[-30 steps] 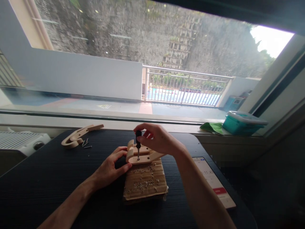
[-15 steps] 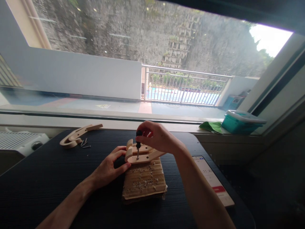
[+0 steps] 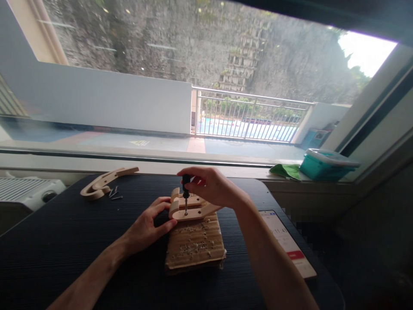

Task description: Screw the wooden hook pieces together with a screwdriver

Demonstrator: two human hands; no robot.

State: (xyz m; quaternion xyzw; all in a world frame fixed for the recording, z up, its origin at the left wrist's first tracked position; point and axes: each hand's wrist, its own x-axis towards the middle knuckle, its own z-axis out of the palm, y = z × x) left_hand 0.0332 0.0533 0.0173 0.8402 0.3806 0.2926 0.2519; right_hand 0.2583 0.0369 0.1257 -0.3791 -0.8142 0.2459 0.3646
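Note:
My right hand [image 3: 214, 185] holds a black-handled screwdriver [image 3: 186, 187] upright between its fingers. The screwdriver's tip meets a hole or screw in the nearer curved wooden hook [image 3: 192, 213], which lies on a cardboard block [image 3: 195, 245]. A second wooden hook [image 3: 193, 200] lies just behind it, partly covered by my right hand. From the left, my left hand [image 3: 150, 226] grips the hooks' curled ends, thumb in front at the block's edge and fingers behind. Its farther fingertips are hidden. Each hook shows a dark hole or screw head right of the screwdriver.
More wooden hooks [image 3: 105, 183] lie at the back left of the black table [image 3: 48, 241], with several screws [image 3: 115, 193] beside them. A phone [image 3: 290, 245] lies right of my forearm. On the windowsill are a green cloth [image 3: 286, 171] and a teal box [image 3: 327, 165].
My right hand's fingers have loosened and shifted around the screwdriver handle, with the index finger now stretched over its top. The left hand and the hooks stay in place.

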